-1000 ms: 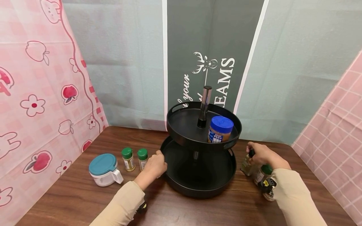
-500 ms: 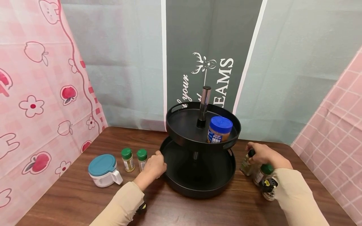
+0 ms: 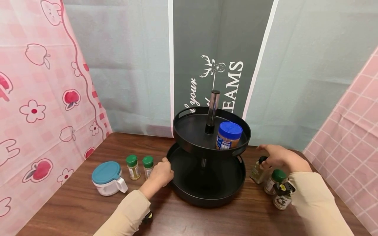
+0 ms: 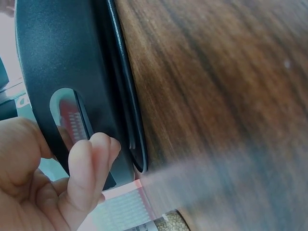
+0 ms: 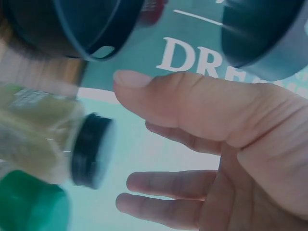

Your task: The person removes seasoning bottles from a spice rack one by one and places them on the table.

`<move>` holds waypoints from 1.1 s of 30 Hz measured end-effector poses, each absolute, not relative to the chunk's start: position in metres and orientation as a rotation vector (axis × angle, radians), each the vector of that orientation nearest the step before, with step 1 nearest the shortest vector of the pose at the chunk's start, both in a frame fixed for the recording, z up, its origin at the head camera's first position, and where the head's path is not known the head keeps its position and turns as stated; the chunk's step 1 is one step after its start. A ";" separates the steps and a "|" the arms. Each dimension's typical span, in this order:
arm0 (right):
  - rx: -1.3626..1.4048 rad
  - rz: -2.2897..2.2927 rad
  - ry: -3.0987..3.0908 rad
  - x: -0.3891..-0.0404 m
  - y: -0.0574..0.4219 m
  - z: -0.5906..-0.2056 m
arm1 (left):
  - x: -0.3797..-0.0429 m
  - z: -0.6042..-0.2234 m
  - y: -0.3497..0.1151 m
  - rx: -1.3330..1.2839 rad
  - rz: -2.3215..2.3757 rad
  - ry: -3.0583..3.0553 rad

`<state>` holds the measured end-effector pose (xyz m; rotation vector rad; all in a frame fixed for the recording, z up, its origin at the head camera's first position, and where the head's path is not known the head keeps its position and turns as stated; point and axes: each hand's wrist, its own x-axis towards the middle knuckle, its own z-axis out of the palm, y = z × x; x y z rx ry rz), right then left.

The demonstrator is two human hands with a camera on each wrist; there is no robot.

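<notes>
A black two-tier round tray stand (image 3: 206,200) stands mid-table, its chrome post (image 3: 213,108) rising from the top. At the left edge of its lower tier, my left hand (image 3: 159,173) grips the rim by the handle slot; the left wrist view shows thumb and fingers (image 4: 81,166) around the slotted wall. My right hand (image 3: 280,157) hovers over a square spice bottle (image 3: 257,173) with a black cap (image 5: 91,151). Its thumb and fingers are spread, apart from the cap in the right wrist view. A blue-lidded peanut butter jar (image 3: 228,136) sits on the upper tier.
Beside the square bottle stand a green-capped spice jar (image 3: 274,182) and another spice jar (image 3: 282,201), partly behind the wrist camera. Two green-capped shakers (image 3: 134,168) and a white, teal-lidded container (image 3: 109,178) stand at left. Cloth backdrops (image 3: 138,65) border the wooden table (image 3: 189,223).
My right hand has let go of the square bottle's cap, lifted slightly and spread its fingers. The left hand stays on the lower rim.
</notes>
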<state>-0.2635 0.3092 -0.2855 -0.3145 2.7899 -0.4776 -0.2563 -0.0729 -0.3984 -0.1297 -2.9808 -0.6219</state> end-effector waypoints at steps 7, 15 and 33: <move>-0.458 -0.285 2.907 -0.259 0.303 -0.263 | -0.256 -0.399 -0.073 -0.134 -0.635 -2.983; -0.514 -0.210 2.916 -0.250 0.287 -0.244 | -0.256 -0.396 -0.073 -0.129 -0.648 -2.983; -0.554 -0.245 3.047 -0.226 0.263 -0.208 | -0.255 -0.396 -0.074 -0.128 -0.658 -2.997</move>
